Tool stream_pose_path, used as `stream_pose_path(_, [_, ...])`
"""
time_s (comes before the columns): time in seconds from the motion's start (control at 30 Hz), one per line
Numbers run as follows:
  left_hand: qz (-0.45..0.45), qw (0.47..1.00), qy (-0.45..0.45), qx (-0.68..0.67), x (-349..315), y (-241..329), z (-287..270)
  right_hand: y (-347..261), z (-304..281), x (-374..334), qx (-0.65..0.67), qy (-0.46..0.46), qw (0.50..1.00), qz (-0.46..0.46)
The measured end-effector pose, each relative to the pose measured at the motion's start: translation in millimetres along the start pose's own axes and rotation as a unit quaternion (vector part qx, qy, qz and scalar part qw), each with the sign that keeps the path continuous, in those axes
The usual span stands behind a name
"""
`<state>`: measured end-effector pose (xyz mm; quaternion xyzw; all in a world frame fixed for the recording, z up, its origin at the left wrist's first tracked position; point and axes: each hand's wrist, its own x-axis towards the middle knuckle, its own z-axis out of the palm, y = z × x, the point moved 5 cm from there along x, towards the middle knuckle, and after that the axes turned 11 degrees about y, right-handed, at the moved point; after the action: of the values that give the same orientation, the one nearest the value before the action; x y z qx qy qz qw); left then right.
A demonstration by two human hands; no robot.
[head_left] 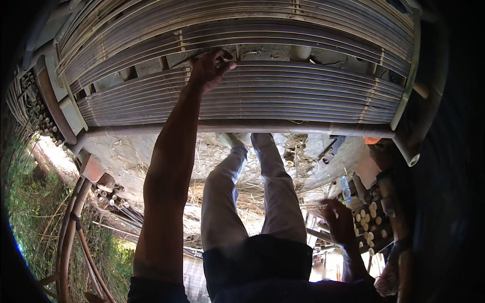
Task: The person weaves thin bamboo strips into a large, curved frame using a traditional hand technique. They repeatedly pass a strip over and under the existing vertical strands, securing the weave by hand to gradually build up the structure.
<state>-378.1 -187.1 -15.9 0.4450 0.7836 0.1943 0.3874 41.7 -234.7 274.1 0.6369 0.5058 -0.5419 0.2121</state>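
Observation:
A large cane frame [303, 93] with rows of thin curved slats fills the upper half of the view. My left arm reaches straight out to it. My left hand [209, 68] pinches the edge of a slat [262, 68] at the gap between two slat rows, fingers curled. My right hand [338, 219] hangs low at the right beside my leg, blurred, fingers apart and holding nothing. It is nearest to a pile of short cut bamboo pieces [371, 222]. My legs in light trousers [275, 192] stand on straw-strewn ground under the frame's thick front pole [242, 126].
A bundle of cut bamboo poles [40, 111] lies at the left, with more short ends [113, 197] below it. Bent cane hoops [70, 237] lean at the lower left over grass. A clear plastic bottle [345, 187] lies at the right near tools.

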Motion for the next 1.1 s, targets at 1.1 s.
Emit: stream_pose_path(1.1, [-0.157,0.893,0.061,-0.417,-269,-48,13,-227,314,215,-0.062,0.034,0.987,-0.146])
